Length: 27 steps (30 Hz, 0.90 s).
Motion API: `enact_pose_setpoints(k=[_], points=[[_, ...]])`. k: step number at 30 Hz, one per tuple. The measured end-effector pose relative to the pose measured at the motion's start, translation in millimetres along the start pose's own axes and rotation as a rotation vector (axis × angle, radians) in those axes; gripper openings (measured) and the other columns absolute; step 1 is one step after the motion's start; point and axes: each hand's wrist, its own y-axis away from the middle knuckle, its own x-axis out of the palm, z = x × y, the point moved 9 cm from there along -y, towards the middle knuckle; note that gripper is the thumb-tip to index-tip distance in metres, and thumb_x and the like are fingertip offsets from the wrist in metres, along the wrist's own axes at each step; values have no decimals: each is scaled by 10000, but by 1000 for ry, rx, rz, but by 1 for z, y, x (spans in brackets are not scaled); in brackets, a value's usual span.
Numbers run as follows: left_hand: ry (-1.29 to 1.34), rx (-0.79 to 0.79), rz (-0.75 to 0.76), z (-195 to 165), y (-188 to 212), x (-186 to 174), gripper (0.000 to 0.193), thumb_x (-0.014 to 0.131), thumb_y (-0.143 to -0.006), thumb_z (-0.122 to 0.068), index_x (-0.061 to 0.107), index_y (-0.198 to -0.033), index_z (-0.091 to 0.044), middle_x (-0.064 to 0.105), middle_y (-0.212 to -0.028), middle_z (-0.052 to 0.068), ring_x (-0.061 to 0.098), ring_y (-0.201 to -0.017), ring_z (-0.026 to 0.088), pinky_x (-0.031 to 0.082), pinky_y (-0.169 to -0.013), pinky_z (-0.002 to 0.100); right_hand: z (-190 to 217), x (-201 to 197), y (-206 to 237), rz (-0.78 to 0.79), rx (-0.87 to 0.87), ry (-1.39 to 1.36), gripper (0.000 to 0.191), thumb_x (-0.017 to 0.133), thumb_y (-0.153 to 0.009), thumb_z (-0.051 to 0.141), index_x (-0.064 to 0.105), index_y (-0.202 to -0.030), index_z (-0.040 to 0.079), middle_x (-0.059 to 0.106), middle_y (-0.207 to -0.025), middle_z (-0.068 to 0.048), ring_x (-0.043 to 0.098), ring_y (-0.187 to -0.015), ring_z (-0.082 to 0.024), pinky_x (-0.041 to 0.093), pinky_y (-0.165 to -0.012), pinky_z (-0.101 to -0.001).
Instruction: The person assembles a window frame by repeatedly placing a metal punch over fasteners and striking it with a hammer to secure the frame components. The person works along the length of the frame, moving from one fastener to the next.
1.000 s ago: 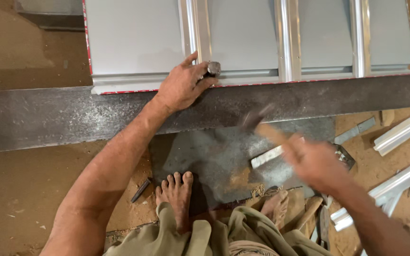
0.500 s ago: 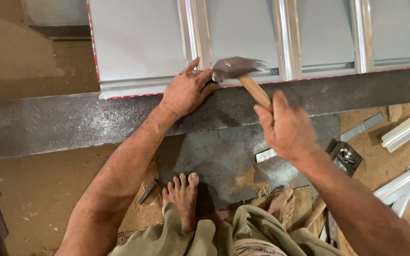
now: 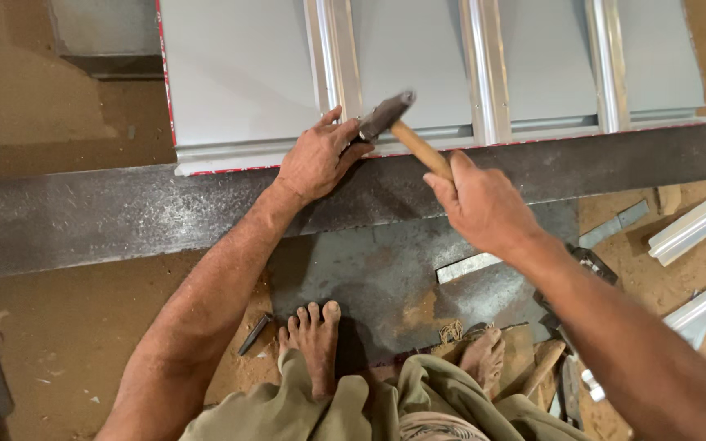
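Gripping the wooden handle, your right hand (image 3: 484,204) closes round the hammer (image 3: 406,135), whose metal head sits just above your knuckles, beside your left hand (image 3: 316,159). Your left fingers pinch something small against the ribbed grey sheet (image 3: 239,82); what it is, you cannot tell. Below both hands runs the dark steel beam (image 3: 83,216).

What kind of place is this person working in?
Probably a small metal workshop with a dirt floor. The right hand swings a hammer at a ribbed metal sheet laid over a heavy steel beam, while the left hand steadies it.
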Motion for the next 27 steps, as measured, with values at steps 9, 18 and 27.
enact_pose_setpoints(k=[9,18,27], points=[[50,-75,10,12,3,8,349,659,-1024,-342,596,-1212,-56,745,-1077,206,549,-1303,471,507,-1008,547,-7,-79,30,-711,-355,-612,333,438,-1121,346,552,-1060,39,506,-637,-49,424,-417,-151,386,-381,-315],[25,-130,35,16,3,10,364,672,-1048,-337,577,-1233,-39,706,-1169,225,697,-1068,444,566,-938,517,-13,-53,27,-595,-367,-393,478,366,-1216,417,544,-912,94,503,-647,-35,478,-494,-130,397,-442,-304],[190,-154,9,11,5,4,280,629,-1045,-309,604,-1206,-81,709,-1151,201,725,-959,435,574,-816,538,-32,-23,12,-493,-228,-474,334,480,-1097,286,555,-855,67,494,-582,-37,441,-410,-140,358,-309,-293]])
